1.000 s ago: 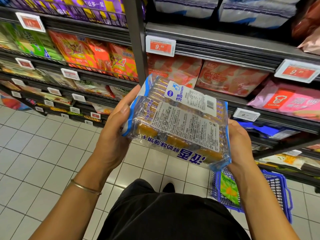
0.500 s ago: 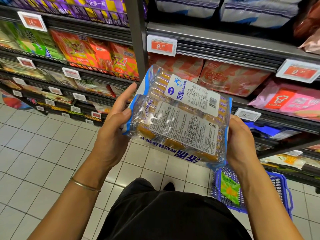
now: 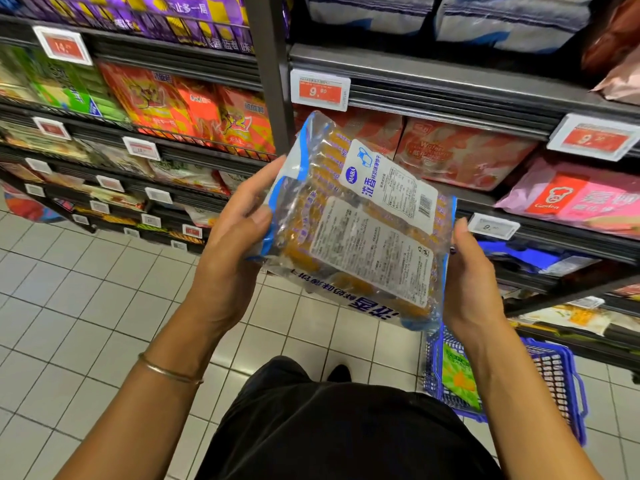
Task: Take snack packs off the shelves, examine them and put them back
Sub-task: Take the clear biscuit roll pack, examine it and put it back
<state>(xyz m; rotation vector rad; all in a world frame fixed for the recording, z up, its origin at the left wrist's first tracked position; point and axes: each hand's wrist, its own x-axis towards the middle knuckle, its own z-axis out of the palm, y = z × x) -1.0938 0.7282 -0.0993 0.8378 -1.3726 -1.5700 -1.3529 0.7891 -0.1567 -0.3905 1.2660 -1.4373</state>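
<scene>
1. You are facing supermarket shelves (image 3: 450, 88) that are filling the top and both sides of the view. A dark upright post (image 3: 270, 81) is dividing them. Orange snack bags (image 3: 194, 102) are sitting left of the post. Red wafer packs (image 3: 460, 154) and pink packs (image 3: 588, 202) are sitting to its right.
2. A pale tiled floor (image 3: 69, 306) is stretching out below the shelves, at lower left.
3. You are holding a clear biscuit pack (image 3: 363, 237) with blue edges in mid-air in front of the shelves, well off any shelf. It is tilting, its back turned up to you, showing two white printed labels and a barcode.
4. Your left hand (image 3: 228, 265) is grasping the pack's left edge, thumb on the face turned to you and fingers going behind it.
5. Your right hand (image 3: 474, 285) is gripping the pack's right edge, with its fingers curling out of sight behind it.
6. A blue shopping basket (image 3: 561, 382) is sitting on the floor beneath your right forearm, beside the shelves.
7. A green packet (image 3: 457, 379) is lying inside the basket.
8. A red price tag (image 3: 320, 90) reading 9.90 is hanging on the shelf rail just above the pack.
9. A thin metal bangle (image 3: 166, 370) is circling your left wrist.
</scene>
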